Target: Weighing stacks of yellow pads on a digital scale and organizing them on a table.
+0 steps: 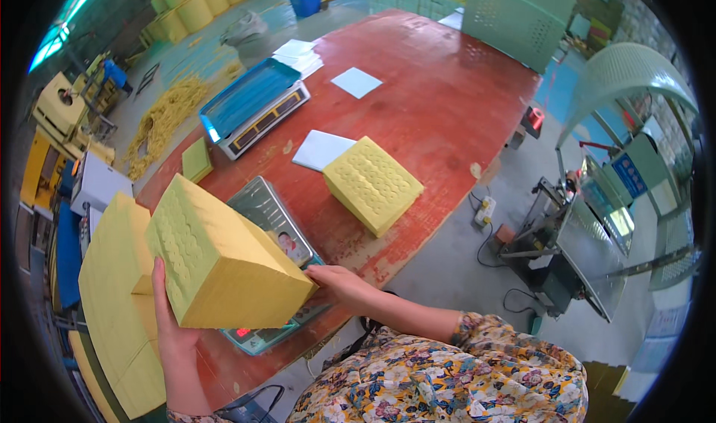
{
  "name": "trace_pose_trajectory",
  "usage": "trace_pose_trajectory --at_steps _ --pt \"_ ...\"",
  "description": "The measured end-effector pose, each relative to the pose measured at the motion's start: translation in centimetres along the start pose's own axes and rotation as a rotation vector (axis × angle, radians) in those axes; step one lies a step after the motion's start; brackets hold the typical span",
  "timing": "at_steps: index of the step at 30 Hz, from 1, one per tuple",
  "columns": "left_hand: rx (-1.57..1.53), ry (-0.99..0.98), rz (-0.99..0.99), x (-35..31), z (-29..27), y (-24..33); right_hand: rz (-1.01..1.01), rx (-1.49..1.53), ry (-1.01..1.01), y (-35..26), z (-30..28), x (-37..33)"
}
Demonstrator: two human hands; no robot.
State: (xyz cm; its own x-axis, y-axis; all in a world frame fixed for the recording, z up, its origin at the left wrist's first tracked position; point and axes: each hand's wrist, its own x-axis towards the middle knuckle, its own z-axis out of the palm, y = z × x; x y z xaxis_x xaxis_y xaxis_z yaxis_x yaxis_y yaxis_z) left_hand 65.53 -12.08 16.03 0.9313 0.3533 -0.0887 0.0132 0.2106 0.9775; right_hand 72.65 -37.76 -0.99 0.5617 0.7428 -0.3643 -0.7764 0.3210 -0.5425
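A thick yellow paper stack (239, 281), block-shaped with rows of curved marks on one face, is tilted between my hands above the digital scale (268, 210). My left hand (173, 330) is pressed along its left side, the thumb up against the marked face. At its right corner my right hand (339, 285) grips with closed fingers. The scale's metal pan and a red lit display show from under the stack; the rest is hidden. A second yellow stack (373, 184) with similar marks sits to the right on the red table (432, 87).
Larger yellow blocks (112, 304) stand close on my left. Beyond lie pale sheets (322, 149), a small yellow piece (196, 161) and a second scale with a blue tray (250, 99). A metal machine (582, 237) stands right of the table, with cables on the floor.
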Motion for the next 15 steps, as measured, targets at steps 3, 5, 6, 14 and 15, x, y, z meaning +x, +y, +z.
trace_pose_trajectory --at_steps 3,5,6,14,15 --pt "-0.201 0.068 -0.187 -0.6 1.7 0.6 -0.056 -0.085 0.005 -0.3 0.3 0.4" --pt "-0.079 0.145 -0.121 -1.7 1.5 0.0 -0.099 -0.041 -0.062 -0.6 0.0 -0.6" --pt "0.217 0.207 0.095 -2.3 1.0 -0.7 -0.138 -0.135 -0.066 -1.4 0.8 -1.8" --pt "-0.018 0.158 0.237 1.3 7.2 4.2 -0.475 -0.329 0.040 -14.9 -0.6 -9.8" --pt "-0.057 0.129 0.214 3.0 10.0 4.6 -0.514 -0.352 0.147 -16.9 -2.1 -10.5"
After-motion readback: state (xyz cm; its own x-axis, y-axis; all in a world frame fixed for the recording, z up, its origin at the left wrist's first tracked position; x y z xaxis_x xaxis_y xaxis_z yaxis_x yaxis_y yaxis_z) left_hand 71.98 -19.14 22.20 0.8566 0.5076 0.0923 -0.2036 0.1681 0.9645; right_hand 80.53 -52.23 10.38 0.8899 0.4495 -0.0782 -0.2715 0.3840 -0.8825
